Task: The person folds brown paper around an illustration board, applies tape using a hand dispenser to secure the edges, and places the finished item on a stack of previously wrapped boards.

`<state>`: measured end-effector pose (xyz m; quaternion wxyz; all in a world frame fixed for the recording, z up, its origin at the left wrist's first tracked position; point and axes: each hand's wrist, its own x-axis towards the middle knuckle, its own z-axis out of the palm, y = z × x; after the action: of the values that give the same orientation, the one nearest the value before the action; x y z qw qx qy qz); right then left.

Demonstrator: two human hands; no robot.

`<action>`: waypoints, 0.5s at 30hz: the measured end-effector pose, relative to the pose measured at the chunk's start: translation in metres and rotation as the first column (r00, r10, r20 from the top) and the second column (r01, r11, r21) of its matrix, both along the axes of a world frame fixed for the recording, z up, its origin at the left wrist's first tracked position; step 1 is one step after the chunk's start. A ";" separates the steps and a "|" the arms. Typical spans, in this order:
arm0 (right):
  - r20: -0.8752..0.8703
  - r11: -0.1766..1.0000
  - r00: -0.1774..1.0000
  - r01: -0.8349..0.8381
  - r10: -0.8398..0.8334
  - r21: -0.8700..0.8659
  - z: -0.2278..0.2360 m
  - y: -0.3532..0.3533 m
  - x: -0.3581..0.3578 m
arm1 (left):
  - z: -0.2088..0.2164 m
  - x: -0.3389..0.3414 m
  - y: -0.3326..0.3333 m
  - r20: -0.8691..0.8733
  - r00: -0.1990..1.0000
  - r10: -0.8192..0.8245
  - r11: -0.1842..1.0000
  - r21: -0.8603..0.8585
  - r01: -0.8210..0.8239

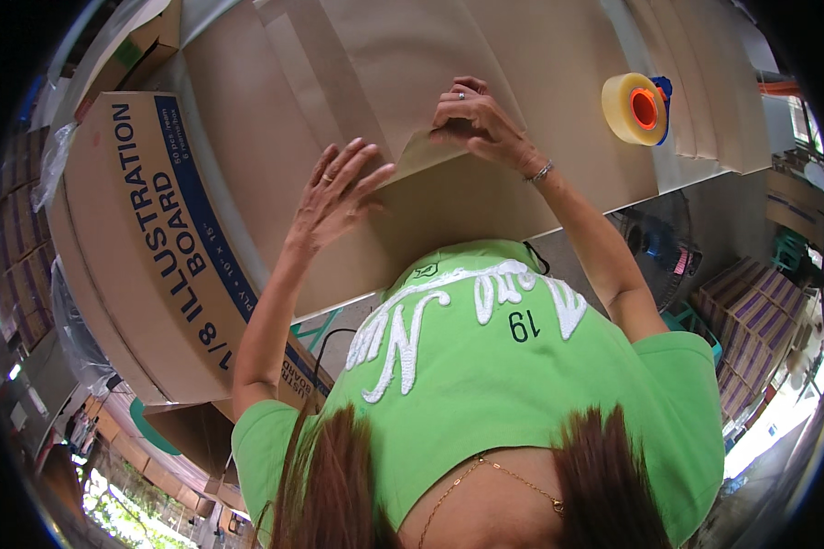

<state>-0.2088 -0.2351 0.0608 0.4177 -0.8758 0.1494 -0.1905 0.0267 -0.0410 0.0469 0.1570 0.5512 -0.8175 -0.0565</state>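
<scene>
Spread over the table in front of me is brown kraft paper (403,41), with a folded part (449,197) along the near side. My right hand (485,126) has its fingers curled at a raised corner of this paper, thumb and fingertips closed on it. The fingertips are partly hidden by the hand itself. Left of it, my left hand (339,197) hovers over the paper with its fingers spread and nothing in them. It looks slightly blurred.
To the right lies a roll of clear tape (621,108) with an orange core and a blue part. A large printed cardboard box (110,247) stands at the left. Below the table's right edge is a dark fan (655,242), near stacked brown bundles (755,320).
</scene>
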 end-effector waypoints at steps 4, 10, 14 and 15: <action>0.009 1.000 1.000 -0.001 0.001 0.012 0.001 0.001 0.000 | -0.026 0.019 0.003 0.038 0.997 0.060 0.989 -0.135 -0.054; 0.073 1.000 0.997 -0.008 0.007 0.005 -0.001 0.001 0.000 | -0.053 0.019 0.003 0.018 0.996 0.082 0.953 -0.295 -0.073; 0.097 1.000 0.995 -0.011 0.011 -0.003 -0.005 0.001 -0.003 | -0.053 0.012 0.003 0.019 0.992 0.122 0.935 -0.337 -0.108; 0.090 1.000 0.996 -0.006 0.006 -0.001 -0.005 0.002 -0.002 | -0.053 0.010 0.003 0.023 0.992 0.128 0.927 -0.358 -0.111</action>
<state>-0.2104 -0.2334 0.0555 0.4241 -0.8670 0.1275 -0.2286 0.0372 -0.0382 -0.0065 0.2385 0.5637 -0.7825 0.1145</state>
